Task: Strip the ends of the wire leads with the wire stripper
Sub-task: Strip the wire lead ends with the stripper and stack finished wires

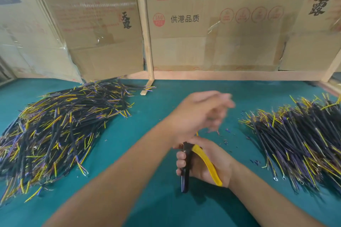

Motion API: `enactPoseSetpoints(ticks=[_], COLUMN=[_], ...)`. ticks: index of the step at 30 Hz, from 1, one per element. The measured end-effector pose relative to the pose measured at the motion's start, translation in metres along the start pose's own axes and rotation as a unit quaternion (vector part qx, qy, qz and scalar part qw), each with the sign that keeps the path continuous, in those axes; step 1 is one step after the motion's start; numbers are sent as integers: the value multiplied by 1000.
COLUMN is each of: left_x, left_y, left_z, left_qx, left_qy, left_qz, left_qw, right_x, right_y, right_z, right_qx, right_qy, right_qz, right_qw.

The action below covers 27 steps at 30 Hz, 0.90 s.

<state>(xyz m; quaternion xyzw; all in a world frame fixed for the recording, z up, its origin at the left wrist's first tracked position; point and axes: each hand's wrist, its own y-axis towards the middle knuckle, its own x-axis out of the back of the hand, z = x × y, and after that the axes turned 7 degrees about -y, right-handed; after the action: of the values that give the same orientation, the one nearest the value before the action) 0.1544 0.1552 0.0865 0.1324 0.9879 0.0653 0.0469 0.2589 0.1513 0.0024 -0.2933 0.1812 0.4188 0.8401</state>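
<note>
— Holding the wire stripper (191, 160), is it, that right hand (206, 162)?

— Yes, its fingers (181, 162) are curled round the black and yellow handles, which run lengthwise toward the person; the tool's head points away, up toward the left hand (199, 114) just above it.

— And the left hand, what has it got?

— Blurred. Its fingers (224, 100) reach off to the right, but whether they pinch a lead I cannot tell. A bit of yellow shows between the two hands, perhaps a wire end.

— Where do the leads lie, then?

— In two heaps on the table (147, 116). The right pile (299, 140) sits near the left fingertips, on the side they point to, its leads running roughly toward them. The left pile (60, 131) lies well apart, across the forearm.

— So the next lead?

— My guess: from the right pile, the nearer one. Small insulation scraps (226, 135) lie scattered on the table below the left fingers.

— Any containers?

— None on the table; only cardboard boxes (212, 24) stand behind it, their contents hidden.
</note>
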Motion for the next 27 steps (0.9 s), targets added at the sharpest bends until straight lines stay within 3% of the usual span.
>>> enactPoseSetpoints(ticks=[2, 4, 8, 11, 14, 22, 27], left_x=[56, 115, 197, 229, 237, 233, 226], left_y=[-35, -60, -90, -103, -105, -101, -99], left_z=[4, 10, 20, 29, 34, 40, 33], left_qx=[-4, -14, 5, 124, 176, 166, 107], left_qy=[27, 187, 499, 620, 660, 712, 709], left_qz=[-76, -203, -370, -365, -340, -372, -394], left_qw=[997, 961, 784, 684, 646, 572, 575], right_x=[0, -1, 1, 5, 4, 6, 5], right_y=[2, 4, 7, 7, 7, 7, 7], right_z=[1, 2, 0, -1, 0, 0, 0], right_qx=[0, -8, -9, -2, -2, -7, -10], right_qy=[8, 2, 3, 16, 20, 16, 17], right_qz=[9, 11, 12, 13, 12, 17, 13], right_qw=[1000, 1000, 1000, 1000, 1000, 1000, 1000])
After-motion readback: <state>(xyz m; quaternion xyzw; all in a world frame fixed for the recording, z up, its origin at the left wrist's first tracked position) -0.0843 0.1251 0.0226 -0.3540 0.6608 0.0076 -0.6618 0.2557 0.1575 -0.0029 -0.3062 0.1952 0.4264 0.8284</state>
